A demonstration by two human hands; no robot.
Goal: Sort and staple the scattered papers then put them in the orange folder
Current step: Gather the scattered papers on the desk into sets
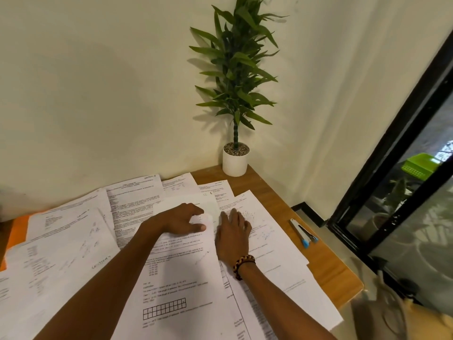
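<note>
Left hand has a pinch grip on the far end of a curled sheet, thumb under, fingers on top. Right hand just lies flat on the papers beside it, holding nothing. Orange folder peeks out far left under them. Stapler sits right on the desk. White pot holds pebbles and a plant.

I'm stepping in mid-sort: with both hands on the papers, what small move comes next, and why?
Probably lift the sheet the left hand pinches, while the right hand lies flat on the neighbouring papers. The pages lie loose and overlapping; the stapler sits untouched, the orange folder mostly buried.
</note>
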